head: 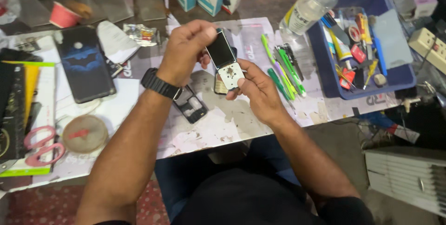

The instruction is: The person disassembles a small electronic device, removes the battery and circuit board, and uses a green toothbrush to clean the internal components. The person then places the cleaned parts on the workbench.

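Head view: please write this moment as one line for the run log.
left hand grips top of small keypad phone with dark screen | right hand holds its lower end | black phone frame on table below

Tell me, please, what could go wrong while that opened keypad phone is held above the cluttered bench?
1. The left hand and right hand pinch the bare phone board only by its edges, above the bench; a slip might crack its screen.
2. The black phone frame lies loose beneath the left wrist, so a forearm could knock it off.
3. The clear bottle leans over the blue tray; it may tip onto the tools.
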